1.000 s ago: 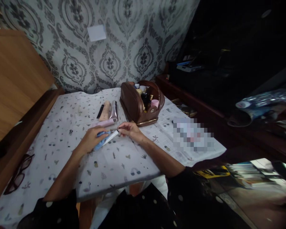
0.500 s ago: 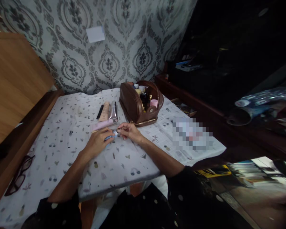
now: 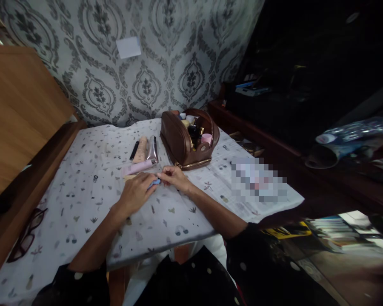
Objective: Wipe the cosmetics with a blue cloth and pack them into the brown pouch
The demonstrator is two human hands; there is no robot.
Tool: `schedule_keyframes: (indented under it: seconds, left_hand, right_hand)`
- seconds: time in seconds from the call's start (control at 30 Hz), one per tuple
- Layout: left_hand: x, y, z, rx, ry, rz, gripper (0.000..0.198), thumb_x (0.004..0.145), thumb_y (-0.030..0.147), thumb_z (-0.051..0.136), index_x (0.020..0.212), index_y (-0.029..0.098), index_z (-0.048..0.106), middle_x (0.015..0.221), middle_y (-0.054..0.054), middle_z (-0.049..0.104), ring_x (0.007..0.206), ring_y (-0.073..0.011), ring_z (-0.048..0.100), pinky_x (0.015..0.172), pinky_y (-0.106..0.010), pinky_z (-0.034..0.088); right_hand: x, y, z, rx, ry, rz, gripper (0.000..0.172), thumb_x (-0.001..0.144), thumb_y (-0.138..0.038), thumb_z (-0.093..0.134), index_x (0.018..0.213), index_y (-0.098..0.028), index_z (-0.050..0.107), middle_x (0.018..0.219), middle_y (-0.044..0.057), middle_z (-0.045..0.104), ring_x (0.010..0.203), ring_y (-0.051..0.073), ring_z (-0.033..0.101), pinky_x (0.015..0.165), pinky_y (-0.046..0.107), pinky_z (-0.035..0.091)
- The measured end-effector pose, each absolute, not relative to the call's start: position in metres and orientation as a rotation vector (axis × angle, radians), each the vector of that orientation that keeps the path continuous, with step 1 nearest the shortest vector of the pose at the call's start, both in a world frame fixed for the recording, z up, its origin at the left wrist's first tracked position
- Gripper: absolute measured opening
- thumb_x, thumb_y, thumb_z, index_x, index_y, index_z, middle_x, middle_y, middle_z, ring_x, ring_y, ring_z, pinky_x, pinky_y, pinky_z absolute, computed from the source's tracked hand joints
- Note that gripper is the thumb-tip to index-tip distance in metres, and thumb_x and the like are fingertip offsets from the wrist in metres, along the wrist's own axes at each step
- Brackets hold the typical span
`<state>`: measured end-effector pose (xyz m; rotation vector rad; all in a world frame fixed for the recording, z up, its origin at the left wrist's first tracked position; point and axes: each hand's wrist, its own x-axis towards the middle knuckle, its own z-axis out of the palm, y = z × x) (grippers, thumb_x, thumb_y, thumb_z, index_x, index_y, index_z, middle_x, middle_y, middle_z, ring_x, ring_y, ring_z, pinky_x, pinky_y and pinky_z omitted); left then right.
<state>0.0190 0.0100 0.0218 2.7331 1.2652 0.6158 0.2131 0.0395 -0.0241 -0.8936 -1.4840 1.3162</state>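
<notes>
The person's left hand [image 3: 137,193] is folded around a small blue thing [image 3: 154,182], and only a part of it shows past the fingers, so I cannot tell its full shape. It is above the printed cloth [image 3: 175,212], in front of the brown bag [image 3: 177,138]. The right hand [image 3: 175,178] meets its far end with the fingers bent and close together; whether they pinch it or only touch it, I cannot tell from here. Just beyond the left hand lies a pink tube [image 3: 138,167], and behind this one a slim black item [image 3: 134,150], a beige tube [image 3: 141,149] and a shiny mauve tube [image 3: 152,148] lie side by side. The bag stands open to their right, with a pink-topped container [image 3: 206,138] among the small things inside. Dark-framed glasses [image 3: 26,238] lie near the left edge of the cloth.
</notes>
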Motion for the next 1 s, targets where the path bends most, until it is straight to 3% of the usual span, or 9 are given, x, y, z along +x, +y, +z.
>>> schedule_keyframes:
  seconds: [0.13,0.37,0.5,0.77,1.0]
  left_hand:
    - [0.024,0.01,0.018,2.761,1.375,0.43,0.009,0.095,0.028,0.055,0.098,0.02,0.059,0.093,-0.008,0.072,0.088,-0.0253,0.068,0.071,-0.032,0.047]
    - [0.004,0.019,0.026,2.616,1.378,0.271,0.011,0.094,0.032,0.051,0.098,0.023,0.056,0.096,-0.004,0.071,0.086,-0.0227,0.067,0.071,-0.03,0.045]
    - [-0.001,0.022,0.023,2.562,1.382,0.304,0.013,0.093,0.034,0.051,0.097,0.023,0.057,0.096,-0.004,0.071,0.09,-0.0241,0.066,0.075,-0.031,0.045]
    - [-0.005,0.021,0.013,2.565,1.345,0.504,0.027,0.093,0.045,0.047,0.102,0.026,0.064,0.1,-0.003,0.074,0.092,-0.0252,0.069,0.081,-0.034,0.05]
    - [0.013,0.016,0.0,2.771,1.33,0.712,0.038,0.097,0.042,0.043,0.124,0.02,0.06,0.115,-0.01,0.073,0.104,-0.0271,0.069,0.081,-0.034,0.053]
  right_hand:
    - [0.212,0.037,-0.023,-0.929,-1.497,1.318,0.062,0.067,-0.077,0.071,0.057,-0.019,0.052,0.045,-0.005,0.051,0.041,0.007,0.044,0.042,0.021,0.033]
    - [0.215,0.041,-0.024,-1.018,-1.45,1.256,0.059,0.071,-0.073,0.069,0.059,-0.018,0.055,0.045,-0.006,0.052,0.04,0.006,0.043,0.042,0.019,0.032]
    - [0.216,0.044,-0.027,-0.981,-1.44,1.301,0.053,0.072,-0.068,0.072,0.065,-0.018,0.057,0.046,-0.005,0.054,0.041,0.007,0.046,0.042,0.02,0.035]
    - [0.212,0.043,-0.026,-0.863,-1.24,1.435,0.054,0.054,-0.057,0.088,0.075,-0.018,0.058,0.055,-0.007,0.061,0.04,0.007,0.052,0.04,0.018,0.038]
    - [0.208,0.037,-0.024,-0.773,-1.216,1.556,0.059,0.05,-0.056,0.091,0.071,-0.019,0.051,0.053,-0.007,0.063,0.041,0.008,0.057,0.038,0.017,0.04]
